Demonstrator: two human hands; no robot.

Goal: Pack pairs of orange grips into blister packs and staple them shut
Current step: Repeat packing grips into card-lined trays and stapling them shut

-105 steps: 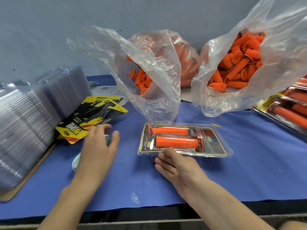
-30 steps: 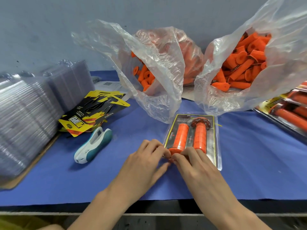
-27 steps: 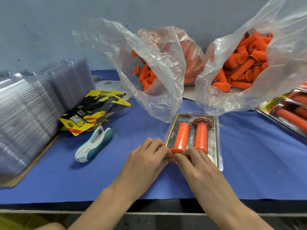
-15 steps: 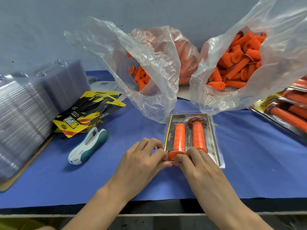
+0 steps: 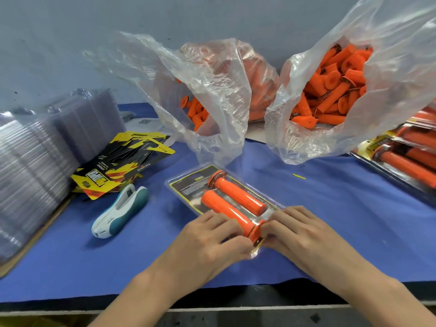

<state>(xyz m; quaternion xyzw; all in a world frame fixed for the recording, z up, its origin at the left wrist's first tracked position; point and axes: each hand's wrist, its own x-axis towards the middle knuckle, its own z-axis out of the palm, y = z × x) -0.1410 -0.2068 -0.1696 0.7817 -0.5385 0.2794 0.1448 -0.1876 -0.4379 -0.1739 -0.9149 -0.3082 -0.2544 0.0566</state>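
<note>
Your left hand (image 5: 207, 241) and right hand (image 5: 302, 232) both pinch the blister pack (image 5: 186, 190) at its near edge. Press it flush around the grips (image 5: 238, 197), then take the stapler (image 5: 120, 210) left of it.

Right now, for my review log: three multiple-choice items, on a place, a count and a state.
1. The stapler lies: A. left of the blister pack B. right of it C. on it
2. How many orange grips in that pack? A. one B. two C. four
3. The left hand and right hand: A. hover B. hold the stapler C. pinch the pack's near end
Key: A, it lies on the blue cloth to the left; B, two side by side; C, fingers close on that end.
</note>
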